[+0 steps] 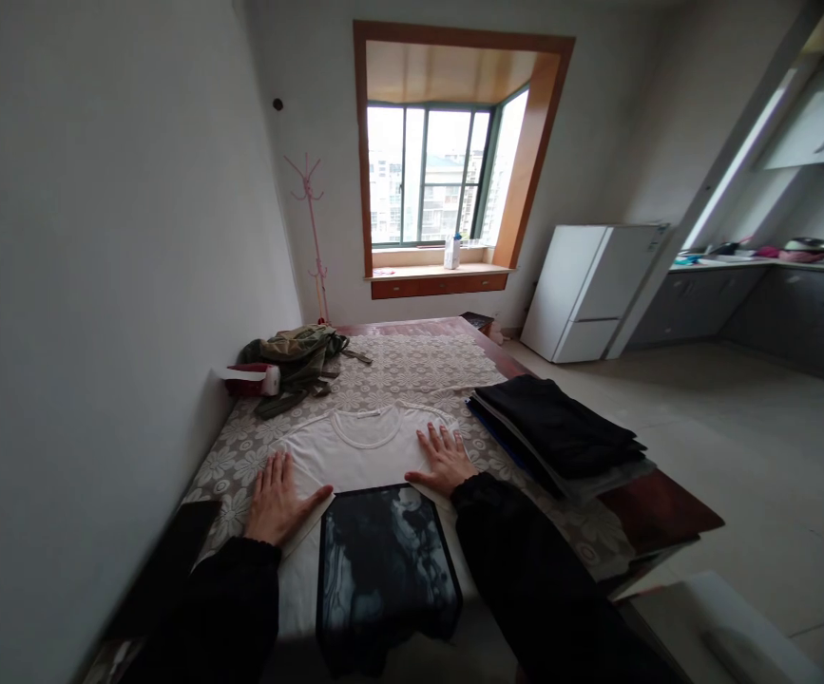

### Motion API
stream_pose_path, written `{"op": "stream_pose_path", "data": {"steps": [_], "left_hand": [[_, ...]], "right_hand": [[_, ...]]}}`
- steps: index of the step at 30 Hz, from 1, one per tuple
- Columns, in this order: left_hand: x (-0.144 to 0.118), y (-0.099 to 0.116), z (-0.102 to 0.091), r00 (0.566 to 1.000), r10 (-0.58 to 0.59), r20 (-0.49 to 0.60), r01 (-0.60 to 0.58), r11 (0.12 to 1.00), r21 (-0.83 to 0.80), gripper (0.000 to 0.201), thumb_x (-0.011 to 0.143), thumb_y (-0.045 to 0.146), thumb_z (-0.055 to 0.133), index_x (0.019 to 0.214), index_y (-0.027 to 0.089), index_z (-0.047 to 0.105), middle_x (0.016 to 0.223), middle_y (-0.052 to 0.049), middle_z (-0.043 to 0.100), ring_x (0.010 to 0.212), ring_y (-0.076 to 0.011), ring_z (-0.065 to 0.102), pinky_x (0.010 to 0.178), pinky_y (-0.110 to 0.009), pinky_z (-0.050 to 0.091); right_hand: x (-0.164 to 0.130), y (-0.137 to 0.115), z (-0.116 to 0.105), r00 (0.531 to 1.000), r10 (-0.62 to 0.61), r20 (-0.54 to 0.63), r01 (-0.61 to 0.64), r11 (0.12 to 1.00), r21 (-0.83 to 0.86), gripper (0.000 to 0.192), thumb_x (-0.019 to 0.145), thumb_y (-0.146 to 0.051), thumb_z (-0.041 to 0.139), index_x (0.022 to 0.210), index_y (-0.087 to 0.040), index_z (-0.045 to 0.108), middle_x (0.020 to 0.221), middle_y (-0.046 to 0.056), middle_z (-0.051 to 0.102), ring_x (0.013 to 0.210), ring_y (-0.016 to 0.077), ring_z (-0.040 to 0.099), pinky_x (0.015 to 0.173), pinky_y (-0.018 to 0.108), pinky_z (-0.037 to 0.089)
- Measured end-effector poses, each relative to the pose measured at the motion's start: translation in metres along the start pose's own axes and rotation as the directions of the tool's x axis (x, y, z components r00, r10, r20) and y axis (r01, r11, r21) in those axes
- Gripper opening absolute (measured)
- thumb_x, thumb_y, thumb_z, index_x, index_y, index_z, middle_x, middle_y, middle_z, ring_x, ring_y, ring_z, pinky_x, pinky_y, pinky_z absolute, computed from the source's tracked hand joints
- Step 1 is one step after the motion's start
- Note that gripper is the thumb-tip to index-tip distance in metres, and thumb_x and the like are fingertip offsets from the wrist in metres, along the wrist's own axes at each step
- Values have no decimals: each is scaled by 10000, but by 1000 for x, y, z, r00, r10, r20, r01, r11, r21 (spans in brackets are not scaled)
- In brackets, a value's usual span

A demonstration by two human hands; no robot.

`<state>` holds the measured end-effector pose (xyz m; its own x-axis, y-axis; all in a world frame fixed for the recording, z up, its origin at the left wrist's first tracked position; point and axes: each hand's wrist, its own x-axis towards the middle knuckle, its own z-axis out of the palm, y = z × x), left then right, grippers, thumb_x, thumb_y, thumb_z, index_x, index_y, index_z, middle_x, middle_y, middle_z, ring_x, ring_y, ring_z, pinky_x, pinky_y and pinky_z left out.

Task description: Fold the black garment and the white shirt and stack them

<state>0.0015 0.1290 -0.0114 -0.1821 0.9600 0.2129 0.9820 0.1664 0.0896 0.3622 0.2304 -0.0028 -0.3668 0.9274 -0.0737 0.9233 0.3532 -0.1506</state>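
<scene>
A white T-shirt (369, 456) with a dark printed panel (387, 560) on its front lies spread on the table, its neckline pointing away from me. My left hand (279, 503) rests flat on the shirt's left side, fingers spread and thumb pointing inward. On the right side, near the shoulder, my right hand (444, 461) also presses flat with its fingers apart. Neither hand grips anything. The shirt's lower end drops toward me at the bottom of the view, where it is partly in shadow.
A stack of dark folded clothes (561, 427) sits right of the shirt on the patterned tablecloth (412, 366). At the back left lie a green backpack (301, 356) and a red-and-white roll-shaped packet (255, 380). A wall borders the left; a white fridge (589, 290) stands beyond.
</scene>
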Motion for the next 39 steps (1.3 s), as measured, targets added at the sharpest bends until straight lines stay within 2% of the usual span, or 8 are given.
{"op": "stream_pose_path", "data": {"steps": [4,9,12,20,26,30,36,39], "left_hand": [[1,0,1,1000,-3,7,3,1000,-7,1193,801,882,347,1578,-23,310,1654,-289,336,1565,-399,263,1260,-538,203],[0,-1,3,1000,-19,-5,18,1000,-20,1162,841,833,324,1578,-63,266,1643,-303,346,1563,-381,278,1259,-515,217],[0,-2,3,1000,-17,-24,17,1000,-16,1159,844,823,325,1572,-76,266,1634,-313,356,1552,-387,300,1253,-519,228],[-1,0,0,1000,-21,9,22,999,-27,1065,914,750,276,1583,-77,238,1647,-302,337,1563,-377,281,1261,-526,216],[0,0,3,1000,-15,-12,15,1000,-11,1035,913,745,314,1595,-32,255,1644,-290,355,1555,-379,299,1257,-531,227],[-1,-1,5,999,-20,-34,18,999,-44,1017,918,731,333,1626,15,189,1666,-253,339,1568,-366,272,1262,-524,226],[-1,-1,4,1000,-18,-15,17,999,-40,838,979,579,306,1631,60,218,1678,-225,333,1583,-338,238,1266,-533,207],[0,1,0,1000,-20,9,20,1000,-14,776,996,504,273,1616,38,261,1675,-228,337,1583,-329,240,1262,-526,218]], "right_hand": [[2,1,3,1000,-1,-13,1,1000,-7,1139,829,-936,304,1678,-196,131,1755,121,35,1606,386,-31,1257,570,-68],[6,2,8,999,21,-41,-22,1000,-18,1027,926,-841,158,1671,-134,158,1751,123,61,1611,352,-8,1269,555,-31],[6,2,9,998,25,-52,-26,999,-31,1044,923,-843,179,1666,-109,170,1749,129,66,1611,356,2,1272,552,-32],[5,2,8,999,20,-36,-21,999,-25,982,940,-825,146,1672,-172,179,1753,106,73,1611,355,-9,1268,563,-46],[5,1,8,999,22,-34,-23,999,-35,969,945,-815,187,1672,-174,176,1753,106,71,1609,366,7,1267,564,-39],[5,1,9,999,18,-38,-19,999,-32,908,969,-778,168,1672,-203,189,1753,90,94,1610,357,9,1266,562,-38],[5,2,9,999,8,-49,-10,999,-32,852,1000,-722,175,1667,-194,214,1751,97,107,1609,362,26,1264,571,-40],[5,2,8,999,4,-44,-5,1000,-21,845,1006,-710,156,1664,-184,226,1750,99,112,1609,363,26,1265,570,-43]]}}
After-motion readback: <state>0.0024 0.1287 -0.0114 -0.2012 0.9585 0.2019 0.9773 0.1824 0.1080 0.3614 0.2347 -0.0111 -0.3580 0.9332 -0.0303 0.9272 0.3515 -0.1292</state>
